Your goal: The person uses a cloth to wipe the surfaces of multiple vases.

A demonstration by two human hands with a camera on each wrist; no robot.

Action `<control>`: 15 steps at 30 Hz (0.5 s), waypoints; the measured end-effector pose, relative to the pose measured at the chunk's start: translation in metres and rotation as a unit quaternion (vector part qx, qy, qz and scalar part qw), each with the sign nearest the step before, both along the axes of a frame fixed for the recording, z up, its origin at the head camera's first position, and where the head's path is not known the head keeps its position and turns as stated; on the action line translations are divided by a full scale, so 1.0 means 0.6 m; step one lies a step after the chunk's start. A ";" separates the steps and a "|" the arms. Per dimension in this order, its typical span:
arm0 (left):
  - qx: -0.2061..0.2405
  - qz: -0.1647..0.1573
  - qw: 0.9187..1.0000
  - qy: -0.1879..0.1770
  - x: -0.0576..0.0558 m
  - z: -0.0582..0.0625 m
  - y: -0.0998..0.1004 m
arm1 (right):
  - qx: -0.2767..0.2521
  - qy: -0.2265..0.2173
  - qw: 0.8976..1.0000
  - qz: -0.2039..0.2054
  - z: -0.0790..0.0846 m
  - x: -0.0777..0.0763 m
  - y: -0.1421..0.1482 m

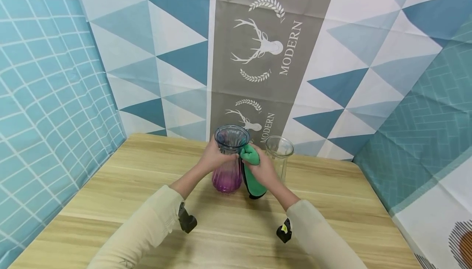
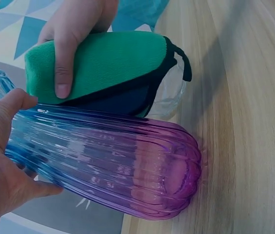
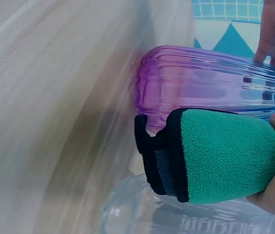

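A ribbed glass vase [image 1: 226,177], blue at the top and purple toward its base, stands nearly upright with its base close to the wooden table. My left hand [image 1: 216,155] grips it below the rim, thumb and fingers spread around the neck. In my right hand [image 1: 264,170] is a folded green cloth [image 3: 230,151] with black edging and a small black loop. The cloth hangs along the right side of the vase, its upper end bunched by the rim. In the left wrist view, the right thumb [image 2: 63,73] lies across the cloth.
Just behind the right hand stands a clear glass vase [image 1: 281,163], partly hidden by that hand and the cloth. The wooden table [image 1: 228,236] reaches back to a patterned wall covering [image 1: 184,56]. Tile-print sheets [image 1: 44,97] hang on both sides.
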State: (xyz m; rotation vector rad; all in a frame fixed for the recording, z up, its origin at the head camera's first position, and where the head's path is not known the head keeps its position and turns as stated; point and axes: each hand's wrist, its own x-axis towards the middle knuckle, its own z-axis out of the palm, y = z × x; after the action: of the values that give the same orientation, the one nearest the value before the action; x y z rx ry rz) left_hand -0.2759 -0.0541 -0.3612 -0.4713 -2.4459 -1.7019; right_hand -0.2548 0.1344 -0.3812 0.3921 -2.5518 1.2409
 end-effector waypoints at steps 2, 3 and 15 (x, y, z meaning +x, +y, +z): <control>0.000 0.000 1.000 -0.001 0.000 0.000 0.000 | 0.003 -0.004 1.000 -0.004 0.003 0.000 -0.002; -0.001 0.000 1.000 0.001 0.000 -0.001 0.000 | 0.006 -0.006 1.000 -0.004 0.003 -0.001 -0.003; -0.010 0.003 1.000 -0.010 -0.002 0.000 0.000 | 0.030 -0.044 0.998 0.014 -0.025 0.003 0.000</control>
State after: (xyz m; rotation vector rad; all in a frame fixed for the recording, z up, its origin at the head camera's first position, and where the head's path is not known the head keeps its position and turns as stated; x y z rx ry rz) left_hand -0.2772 -0.0540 -0.3611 -0.4527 -2.4783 -1.6881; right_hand -0.2531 0.1341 -0.3964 0.3946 -2.6719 1.2201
